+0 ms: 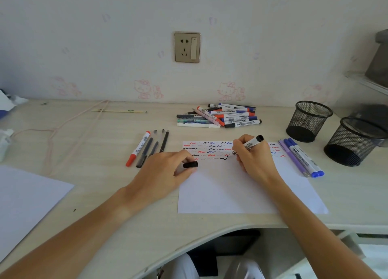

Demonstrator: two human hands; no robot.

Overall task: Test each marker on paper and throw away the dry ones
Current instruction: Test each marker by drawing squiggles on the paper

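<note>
My right hand [253,156] grips a black whiteboard marker [251,144], its tip down on the white test paper [231,190] beside a fresh black squiggle. Rows of red, blue and black squiggles cover the paper's top part. My left hand [163,169] rests on the paper's left edge and pinches the marker's black cap [190,164]. A pile of several markers and pens [220,115] lies behind the paper. Left of the paper lie a red marker [138,148] and three dark pens [155,146]. Blue and purple markers [300,156] lie to the right.
Two black mesh cups [308,121] [354,142] stand at the right, both apparently without contents. Another white sheet [25,203] lies at the near left. A pink cord [69,127] and wrapped chopsticks [119,111] lie at the back left. The desk's curved front edge [210,234] runs below my arms.
</note>
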